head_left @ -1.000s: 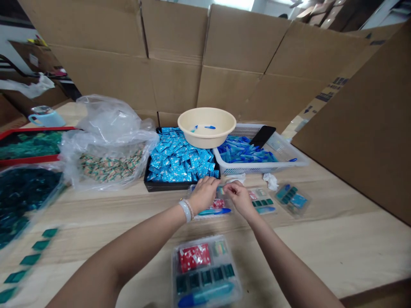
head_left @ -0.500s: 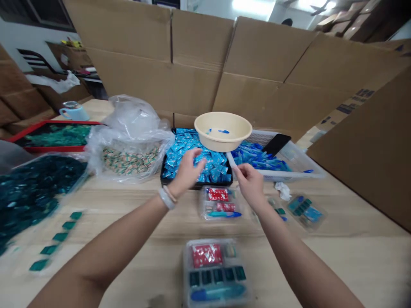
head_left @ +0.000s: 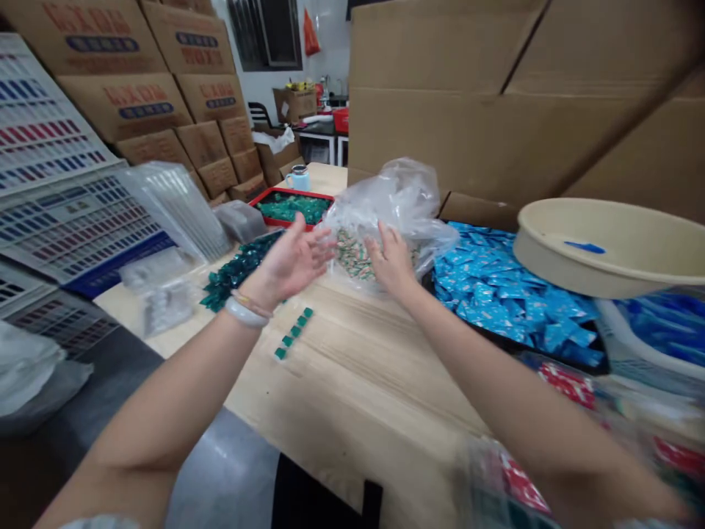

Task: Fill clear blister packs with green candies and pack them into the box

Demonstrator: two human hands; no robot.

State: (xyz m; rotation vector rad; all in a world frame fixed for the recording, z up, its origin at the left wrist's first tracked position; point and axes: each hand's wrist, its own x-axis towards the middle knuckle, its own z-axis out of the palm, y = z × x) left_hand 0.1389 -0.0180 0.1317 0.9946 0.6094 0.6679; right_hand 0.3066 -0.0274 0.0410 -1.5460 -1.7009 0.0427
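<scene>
My left hand is open, palm turned up, fingers spread, just left of a clear plastic bag full of small green-and-white sachets. My right hand reaches to the bag's front, fingers stretched out and touching the plastic. Neither hand holds anything. A short row of dark green sachets lies on the wooden table below my left hand. A pile of dark green sachets lies further left.
A black tray of blue sachets sits right of the bag, a cream basin beyond it. A red tray of green sachets and a mug stand behind. Clear plastic trays and cardboard boxes are at the left.
My view has swung left. Both hands left the filled clear trays and the blue sachets and moved left to the plastic bag of sachets, both now open.
</scene>
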